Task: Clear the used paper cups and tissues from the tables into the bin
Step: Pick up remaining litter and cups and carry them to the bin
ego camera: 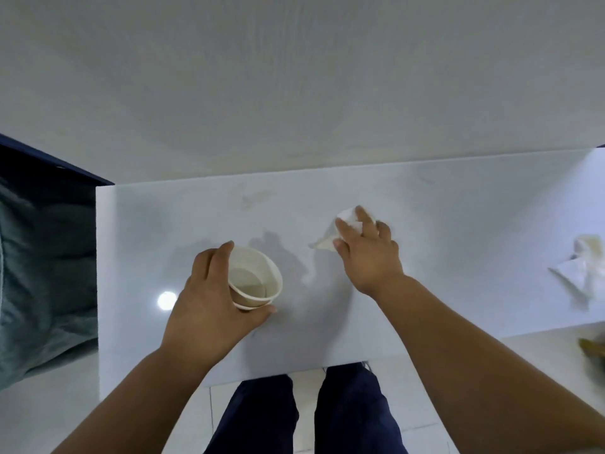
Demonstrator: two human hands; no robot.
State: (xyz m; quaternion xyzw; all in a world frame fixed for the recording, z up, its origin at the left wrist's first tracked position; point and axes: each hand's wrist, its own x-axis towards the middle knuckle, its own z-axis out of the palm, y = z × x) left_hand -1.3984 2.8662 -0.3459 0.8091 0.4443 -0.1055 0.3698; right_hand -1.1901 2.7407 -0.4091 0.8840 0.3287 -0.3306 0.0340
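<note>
My left hand (209,306) grips stacked white paper cups (257,278) just above the white table (458,257), fingers round the far side and thumb at the near rim. The top cup looks empty, with a stained bottom. To the right, my right hand (368,253) presses down on a crumpled white tissue (347,224), its fingers curled around it. A second crumpled tissue (586,273) lies at the table's far right, away from both hands.
A white wall rises right behind the table. At the left stands a dark blue and grey upholstered seat (42,257). Pale floor tiles and my dark trouser legs (304,417) show below the table's near edge. A blurred brownish thing (592,348) sits at the right edge.
</note>
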